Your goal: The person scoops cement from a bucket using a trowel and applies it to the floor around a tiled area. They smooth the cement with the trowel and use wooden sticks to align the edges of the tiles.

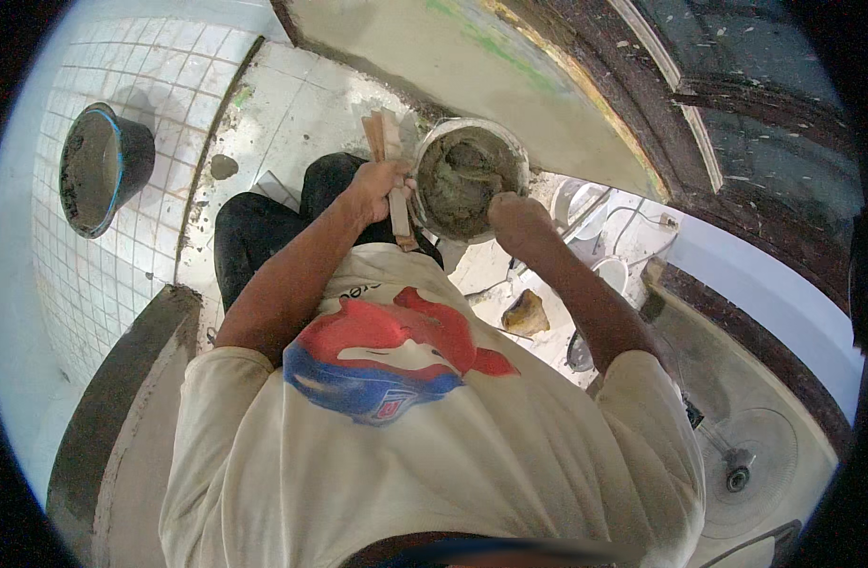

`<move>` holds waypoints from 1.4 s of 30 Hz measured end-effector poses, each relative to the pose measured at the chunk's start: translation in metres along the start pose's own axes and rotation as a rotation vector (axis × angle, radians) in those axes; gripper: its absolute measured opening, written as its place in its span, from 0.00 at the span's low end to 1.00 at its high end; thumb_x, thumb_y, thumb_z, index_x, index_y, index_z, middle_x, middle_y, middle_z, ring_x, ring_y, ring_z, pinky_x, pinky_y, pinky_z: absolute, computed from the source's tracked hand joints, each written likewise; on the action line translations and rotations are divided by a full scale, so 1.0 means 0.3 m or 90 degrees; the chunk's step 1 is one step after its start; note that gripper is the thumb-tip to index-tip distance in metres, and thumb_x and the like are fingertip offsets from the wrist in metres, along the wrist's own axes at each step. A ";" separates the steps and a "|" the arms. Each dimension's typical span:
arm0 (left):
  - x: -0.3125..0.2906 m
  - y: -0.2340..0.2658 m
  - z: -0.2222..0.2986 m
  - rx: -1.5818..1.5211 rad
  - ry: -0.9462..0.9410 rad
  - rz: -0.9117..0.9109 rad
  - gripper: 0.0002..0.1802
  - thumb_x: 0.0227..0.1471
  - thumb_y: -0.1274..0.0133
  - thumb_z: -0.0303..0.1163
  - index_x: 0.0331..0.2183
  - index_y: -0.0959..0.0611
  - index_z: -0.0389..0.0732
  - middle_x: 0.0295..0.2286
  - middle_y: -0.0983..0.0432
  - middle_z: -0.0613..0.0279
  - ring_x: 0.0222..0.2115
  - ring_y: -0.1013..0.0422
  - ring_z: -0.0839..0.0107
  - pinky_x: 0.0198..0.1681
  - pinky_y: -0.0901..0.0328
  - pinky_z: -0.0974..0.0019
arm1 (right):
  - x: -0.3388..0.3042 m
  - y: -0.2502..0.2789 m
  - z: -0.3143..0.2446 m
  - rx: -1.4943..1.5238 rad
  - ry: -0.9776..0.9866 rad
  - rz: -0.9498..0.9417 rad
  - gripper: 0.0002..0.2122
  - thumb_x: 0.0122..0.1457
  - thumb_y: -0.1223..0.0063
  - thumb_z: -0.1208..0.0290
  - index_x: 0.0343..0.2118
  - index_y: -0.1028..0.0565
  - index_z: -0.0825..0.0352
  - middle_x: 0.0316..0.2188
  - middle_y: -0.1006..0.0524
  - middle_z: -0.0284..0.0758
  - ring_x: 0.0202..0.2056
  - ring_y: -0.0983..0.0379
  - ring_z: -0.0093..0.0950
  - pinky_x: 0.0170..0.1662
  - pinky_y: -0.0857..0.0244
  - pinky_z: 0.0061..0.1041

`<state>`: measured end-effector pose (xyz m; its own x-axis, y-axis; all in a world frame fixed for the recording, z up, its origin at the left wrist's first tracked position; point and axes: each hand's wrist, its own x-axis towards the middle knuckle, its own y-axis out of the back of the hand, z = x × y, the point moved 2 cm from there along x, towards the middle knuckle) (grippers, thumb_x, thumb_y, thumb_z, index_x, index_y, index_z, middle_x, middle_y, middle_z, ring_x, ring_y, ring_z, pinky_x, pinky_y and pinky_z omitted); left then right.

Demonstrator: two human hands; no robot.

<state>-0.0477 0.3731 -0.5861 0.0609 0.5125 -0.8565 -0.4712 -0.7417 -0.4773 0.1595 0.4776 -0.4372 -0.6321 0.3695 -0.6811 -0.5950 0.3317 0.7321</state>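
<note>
My left hand (381, 187) is closed around a few narrow, flat strips (391, 137), pale on their faces and brown along the edges. They stick out above and below my fingers, close to the left side of a bucket. Wet grey mortar (450, 201) lies in this round bucket (522, 156), its surface stirred into ridges. At the bucket's right rim is my right hand (515, 220), closed, with the fingers turned in toward the mortar. Whatever it grips is hidden by the hand and the mortar.
A black tub (136, 151) with grey residue stands on the tiled surface at left. A mortar lump (224, 167) lies on the floor. Right of the bucket are cables (633, 222), a brownish chunk (526, 314) and a fan (751, 469). A plastered wall (425, 57) rises beyond.
</note>
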 end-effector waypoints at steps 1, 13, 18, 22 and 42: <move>0.007 0.010 -0.003 0.003 0.001 -0.006 0.11 0.57 0.45 0.24 0.43 0.23 0.33 0.31 0.27 0.58 0.25 0.28 0.69 0.24 0.31 0.68 | -0.043 0.015 -0.010 0.014 -0.013 -0.028 0.10 0.52 0.46 0.78 0.37 0.25 0.78 0.34 0.20 0.53 0.34 0.18 0.46 0.39 0.23 0.43; 0.012 0.005 -0.011 0.078 0.005 0.023 0.11 0.59 0.46 0.26 0.43 0.23 0.32 0.31 0.28 0.58 0.24 0.28 0.67 0.23 0.32 0.68 | 0.186 -0.442 0.219 0.142 0.240 -0.176 0.09 0.49 0.39 0.65 0.32 0.22 0.63 0.32 0.19 0.38 0.37 0.22 0.39 0.43 0.28 0.39; 0.005 0.008 -0.013 0.047 0.002 -0.010 0.10 0.59 0.45 0.27 0.42 0.22 0.34 0.30 0.27 0.60 0.23 0.28 0.68 0.22 0.32 0.68 | -0.035 -0.173 0.288 0.152 0.234 -0.052 0.07 0.55 0.43 0.65 0.31 0.20 0.62 0.31 0.20 0.37 0.36 0.25 0.44 0.44 0.30 0.40; 0.000 -0.022 0.006 0.064 -0.005 -0.011 0.08 0.58 0.45 0.26 0.40 0.23 0.33 0.27 0.28 0.59 0.22 0.29 0.69 0.22 0.33 0.69 | 0.217 -0.264 0.261 0.266 0.103 0.000 0.10 0.59 0.46 0.67 0.31 0.21 0.70 0.25 0.22 0.43 0.31 0.24 0.44 0.38 0.29 0.41; 0.048 0.036 -0.012 -0.090 -0.034 -0.072 0.07 0.58 0.43 0.25 0.39 0.23 0.36 0.27 0.30 0.65 0.22 0.33 0.72 0.23 0.33 0.69 | 0.225 -0.071 0.003 -0.103 0.135 0.034 0.08 0.53 0.46 0.74 0.31 0.17 0.70 0.32 0.18 0.48 0.34 0.17 0.40 0.38 0.22 0.40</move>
<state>-0.0488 0.3707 -0.6042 0.0575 0.6157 -0.7859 -0.3353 -0.7295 -0.5961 0.1300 0.4963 -0.4988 -0.7438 0.1876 -0.6415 -0.6191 0.1682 0.7671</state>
